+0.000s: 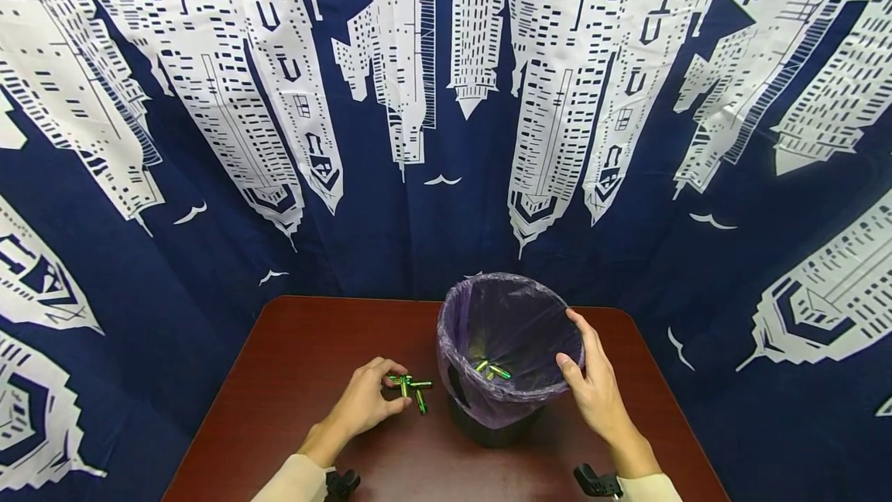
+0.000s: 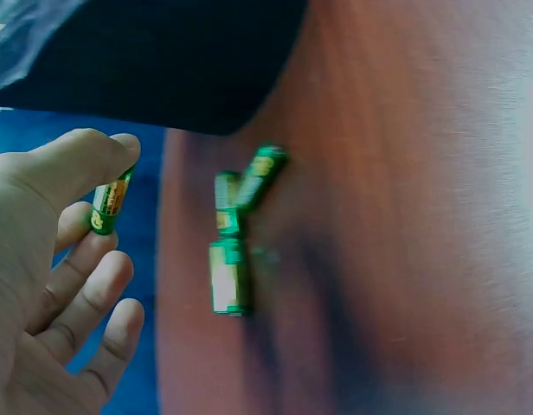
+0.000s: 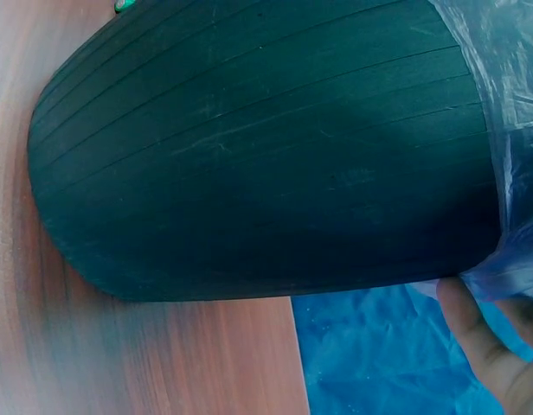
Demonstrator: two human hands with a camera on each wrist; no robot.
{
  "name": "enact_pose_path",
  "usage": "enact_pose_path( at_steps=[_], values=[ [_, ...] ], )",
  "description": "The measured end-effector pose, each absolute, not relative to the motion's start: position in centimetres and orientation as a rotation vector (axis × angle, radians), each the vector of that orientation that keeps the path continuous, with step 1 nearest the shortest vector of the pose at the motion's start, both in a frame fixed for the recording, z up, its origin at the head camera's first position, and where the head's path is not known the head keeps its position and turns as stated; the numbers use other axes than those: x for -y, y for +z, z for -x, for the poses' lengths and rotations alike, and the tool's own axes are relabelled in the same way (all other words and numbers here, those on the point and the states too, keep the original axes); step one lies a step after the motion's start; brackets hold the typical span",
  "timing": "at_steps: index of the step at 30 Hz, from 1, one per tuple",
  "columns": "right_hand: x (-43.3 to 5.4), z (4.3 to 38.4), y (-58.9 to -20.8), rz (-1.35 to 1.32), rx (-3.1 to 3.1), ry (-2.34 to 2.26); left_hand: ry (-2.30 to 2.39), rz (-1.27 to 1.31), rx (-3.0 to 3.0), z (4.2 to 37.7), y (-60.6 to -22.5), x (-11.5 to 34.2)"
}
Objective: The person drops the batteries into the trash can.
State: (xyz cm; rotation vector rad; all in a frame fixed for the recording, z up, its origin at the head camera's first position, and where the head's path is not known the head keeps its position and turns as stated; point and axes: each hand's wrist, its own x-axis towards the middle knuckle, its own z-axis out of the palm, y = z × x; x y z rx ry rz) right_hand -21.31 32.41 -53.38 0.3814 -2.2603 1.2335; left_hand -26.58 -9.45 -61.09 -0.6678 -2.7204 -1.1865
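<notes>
My left hand (image 1: 368, 400) pinches a green and gold battery (image 2: 112, 201) between thumb and index finger, its other fingers spread loosely. Just past it, more such batteries (image 2: 229, 277) lie close together on the table. A dark round trash bin (image 3: 266, 156) stands to the right of them, lined with a translucent purple bag (image 1: 453, 331) folded over its rim. Several batteries (image 1: 499, 371) are inside, at the bottom of the liner. My right hand (image 1: 595, 390) grips the bin's right rim over the bag, thumb and fingers apart along the edge.
The reddish-brown wooden table (image 1: 313, 339) has rounded far corners. Behind and around it hangs a dark blue curtain (image 1: 390, 238) printed with white buildings. Black straps (image 1: 598, 480) sit on both wrists below light sleeves.
</notes>
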Motion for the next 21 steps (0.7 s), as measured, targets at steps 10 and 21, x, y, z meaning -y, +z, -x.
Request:
enact_pose_path(
  at_steps=[10, 21],
  values=[
    [-32.3, 21.5, -53.3, -0.393, 2.238, 1.234, -1.177, 0.676, 2.617, 27.8, -56.0, 9.8],
    [-32.3, 21.4, -53.4, -0.405, 2.236, 1.228, -1.071, 0.778, 2.432, 29.2, -50.2, 9.2]
  ],
)
